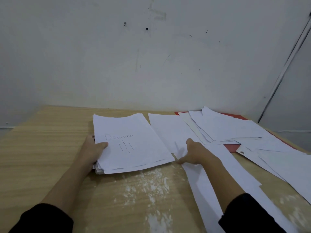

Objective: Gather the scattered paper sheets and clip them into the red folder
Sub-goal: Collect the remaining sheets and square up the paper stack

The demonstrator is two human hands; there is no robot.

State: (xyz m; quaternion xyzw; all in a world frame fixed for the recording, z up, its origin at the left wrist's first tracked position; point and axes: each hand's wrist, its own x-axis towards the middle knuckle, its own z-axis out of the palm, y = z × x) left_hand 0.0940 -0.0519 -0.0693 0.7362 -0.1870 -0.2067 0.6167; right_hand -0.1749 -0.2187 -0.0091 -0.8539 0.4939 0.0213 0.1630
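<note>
A stack of white sheets (134,142) with "Dokumen" handwritten on top lies on the wooden table (42,148). My left hand (95,148) grips its left edge, thumb on top and fingers underneath. Right of it lies a single sheet (166,130). My right hand (193,153) rests on a long sheet (207,182), thumb pointing left along the table; its fingers are hidden under my palm. Several scattered sheets (227,126) cover most of the red folder (231,147), which shows only as red patches.
A white wall rises right behind the table's far edge. White scuff marks (151,184) cover the tabletop between my arms. More loose sheets (286,169) spread toward the table's right edge. Bare wood lies to the left.
</note>
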